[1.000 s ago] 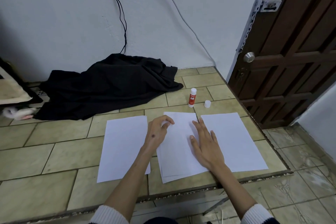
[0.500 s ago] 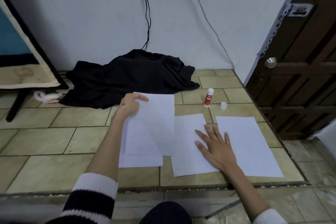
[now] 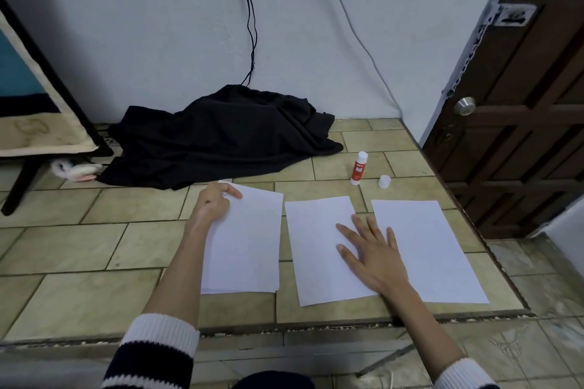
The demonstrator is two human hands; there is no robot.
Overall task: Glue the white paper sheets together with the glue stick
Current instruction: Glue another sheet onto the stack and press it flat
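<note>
Pinching its far corner, the left paper stack is held by the left hand; the middle sheet is pressed by the flat right hand.

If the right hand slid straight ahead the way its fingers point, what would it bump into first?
Probably nothing soon: the right hand points up-left along the middle sheet, toward bare tiles, then maybe the black cloth. Depth is unclear.

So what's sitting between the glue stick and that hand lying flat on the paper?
In the head view, only bare tile and the middle sheet separate the glue stick from the right hand.
</note>
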